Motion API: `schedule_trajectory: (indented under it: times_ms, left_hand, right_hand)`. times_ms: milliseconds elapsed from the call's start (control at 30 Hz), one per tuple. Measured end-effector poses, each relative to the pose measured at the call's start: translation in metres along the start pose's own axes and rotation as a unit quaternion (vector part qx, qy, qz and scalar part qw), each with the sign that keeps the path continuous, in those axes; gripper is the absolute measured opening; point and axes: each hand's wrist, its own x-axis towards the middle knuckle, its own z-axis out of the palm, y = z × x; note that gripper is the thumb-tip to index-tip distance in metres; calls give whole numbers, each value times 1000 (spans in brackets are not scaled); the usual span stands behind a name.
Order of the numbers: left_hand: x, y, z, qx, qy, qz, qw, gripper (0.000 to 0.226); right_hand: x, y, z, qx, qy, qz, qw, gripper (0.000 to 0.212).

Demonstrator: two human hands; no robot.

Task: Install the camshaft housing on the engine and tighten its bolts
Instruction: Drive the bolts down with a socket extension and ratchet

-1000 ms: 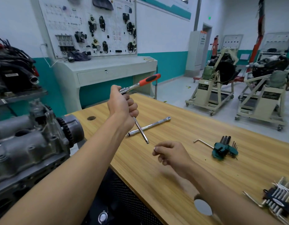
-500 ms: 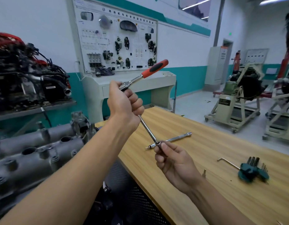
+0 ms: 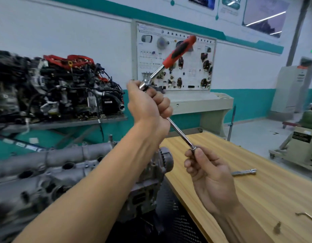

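Observation:
My left hand (image 3: 148, 106) grips the head of a ratchet wrench whose red and black handle (image 3: 179, 52) points up and to the right. A chrome extension bar (image 3: 181, 133) runs down from that hand to my right hand (image 3: 204, 171), whose fingertips pinch the bar's lower end. The grey cast camshaft housing (image 3: 51, 172) lies on the engine at lower left, with a toothed sprocket (image 3: 166, 160) at its near end. Both hands are above and to the right of the housing, apart from it.
A wooden table (image 3: 256, 190) at right carries another chrome extension bar (image 3: 244, 172), a bent hex key (image 3: 307, 216) and a small bolt (image 3: 277, 228). A second engine with red hoses (image 3: 64, 88) stands on a shelf behind. A white training panel (image 3: 176, 60) and stands line the back.
My right hand rose from above the table and took hold of the extension bar's tip. The wrench lifted higher, and the view swung up and left toward the engine.

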Motion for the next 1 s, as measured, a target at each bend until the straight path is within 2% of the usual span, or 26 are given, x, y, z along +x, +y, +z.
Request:
schedule_trajectory:
  times_ms: [100, 167, 233, 367, 433, 500, 567, 633, 733, 800, 1000]
  left_hand:
    - [7, 33, -5, 0, 39, 46, 998, 44]
    - [10, 52, -7, 18, 44, 73, 996, 43]
    - [13, 68, -9, 40, 37, 98, 994, 44]
    - [24, 92, -10, 117, 6, 104, 988, 43]
    - [32, 98, -12, 196, -16, 77, 978, 42]
    - [41, 103, -17, 271, -32, 59, 960, 39]
    - [51, 111, -23, 312, -43, 68, 947, 37]
    - [64, 118, -30, 311, -51, 82, 946, 40]
    - [83, 120, -42, 325, -46, 98, 940, 42]
    - [94, 112, -52, 342, -36, 95, 934, 42]
    - [116, 88, -78, 362, -3, 86, 928, 52]
  right_hand:
    - [17, 11, 31, -62, -17, -75, 995, 16]
    - [27, 18, 49, -171, -29, -153, 973, 18]
    - [36, 28, 63, -220, -38, -196, 955, 14]
    - [49, 50, 79, -174, -77, -140, 972, 11]
    - [61, 53, 81, -226, -135, -74, 962, 11]
    - [83, 44, 81, -344, -174, -29, 922, 22]
    - [110, 25, 81, -385, -143, -16, 912, 47]
    - [136, 5, 81, -343, -118, -15, 932, 58]
    - [165, -7, 87, -246, -130, -19, 960, 40]
    - [178, -4, 94, -210, -110, -29, 971, 31]
    - [199, 19, 106, -150, -39, -61, 986, 23]
